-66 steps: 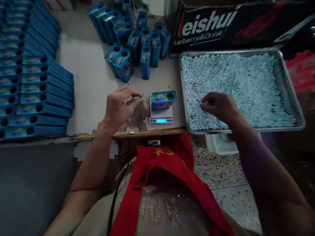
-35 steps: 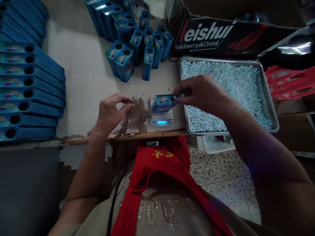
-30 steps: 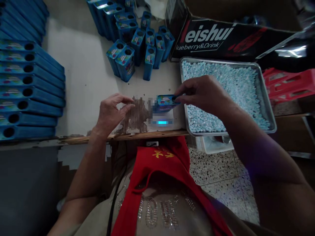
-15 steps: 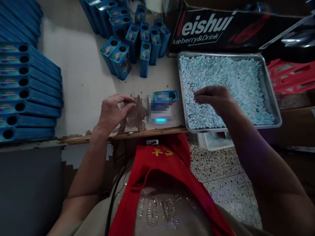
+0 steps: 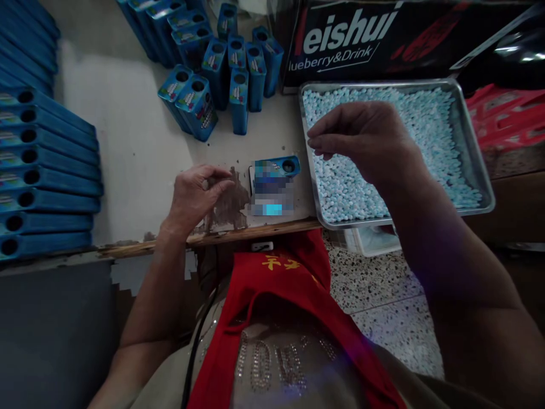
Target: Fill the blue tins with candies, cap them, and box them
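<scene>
Over the left rim of a metal tray (image 5: 313,170) of pale blue and white pellets (image 5: 340,187), my right hand (image 5: 361,136) has its thumb and fingertips drawn together. Whatever it pinches is hidden. My left hand (image 5: 198,193) is by the table's front edge, with curved fingers and a small gap between thumb and fingertips; nothing shows in it. Between the hands is a blue box (image 5: 279,165) with a round hole at the right end of its top. Something greyish shows in that hole. A pixelated patch covers the area just below.
Several blue boxes (image 5: 202,111) stand upright behind, and more are stacked in a row (image 5: 46,176) at the left. A black printed carton (image 5: 361,45) stands behind the tray. Red plastic (image 5: 506,119) lies to its right. The wooden edge (image 5: 272,228) bounds the table in front.
My right hand has risen from the pellets and moved left to the tray's rim. My left hand has stayed nearly still. The view has shifted slightly.
</scene>
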Available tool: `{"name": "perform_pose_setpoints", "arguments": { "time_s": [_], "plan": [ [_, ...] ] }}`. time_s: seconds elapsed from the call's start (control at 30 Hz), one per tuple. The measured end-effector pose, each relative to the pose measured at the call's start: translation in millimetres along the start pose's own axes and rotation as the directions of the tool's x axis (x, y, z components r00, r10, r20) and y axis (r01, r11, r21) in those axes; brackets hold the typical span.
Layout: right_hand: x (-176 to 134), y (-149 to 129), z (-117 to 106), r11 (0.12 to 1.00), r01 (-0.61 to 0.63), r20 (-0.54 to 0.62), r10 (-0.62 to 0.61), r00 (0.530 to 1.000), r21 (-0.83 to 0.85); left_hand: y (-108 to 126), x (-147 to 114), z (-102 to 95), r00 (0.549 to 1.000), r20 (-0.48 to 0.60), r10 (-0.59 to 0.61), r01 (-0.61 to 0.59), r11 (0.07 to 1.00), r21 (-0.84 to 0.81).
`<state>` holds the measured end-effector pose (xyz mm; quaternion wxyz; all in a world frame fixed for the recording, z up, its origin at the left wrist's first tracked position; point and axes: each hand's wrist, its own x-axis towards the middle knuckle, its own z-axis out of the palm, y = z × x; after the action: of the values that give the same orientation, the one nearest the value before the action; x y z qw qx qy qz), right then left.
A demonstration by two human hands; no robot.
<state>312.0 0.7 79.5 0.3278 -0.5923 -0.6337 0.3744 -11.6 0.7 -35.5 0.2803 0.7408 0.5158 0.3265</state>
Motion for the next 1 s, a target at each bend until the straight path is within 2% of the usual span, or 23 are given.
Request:
{"name": "perform_pose_setpoints", "arguments": {
  "time_s": [0.17,0.37,0.73,0.87,1.0],
  "plan": [
    [4.3,-6.6,8.1,0.998,0.018,0.076,-0.014,0.997,-0.056,-3.4,-1.5,0.1,1.000,-0.006,-0.021,0.021,1.000,-0.014],
    [7.2,-11.3,15.9,0.959,0.109,0.146,-0.072,0.987,-0.260,-7.0,-3.9,-0.8,1.000,-0.010,-0.022,0.022,0.999,-0.036],
    [3.2,-12.8,19.5,0.943,0.118,0.191,-0.060,0.980,-0.311,-11.9,-4.5,0.5,1.000,-0.009,-0.024,0.024,0.999,-0.034],
    [-1.5,-19.3,15.3,0.951,0.114,0.136,-0.077,0.988,-0.287,-10.7,-4.3,1.1,1.000,0.000,-0.030,0.030,0.999,-0.035],
    [-4.3,-16.9,3.2,0.979,0.091,-0.020,-0.096,0.995,-0.180,-9.2,-4.3,1.1,0.999,0.012,-0.042,0.043,0.998,-0.048]
  ]
}}
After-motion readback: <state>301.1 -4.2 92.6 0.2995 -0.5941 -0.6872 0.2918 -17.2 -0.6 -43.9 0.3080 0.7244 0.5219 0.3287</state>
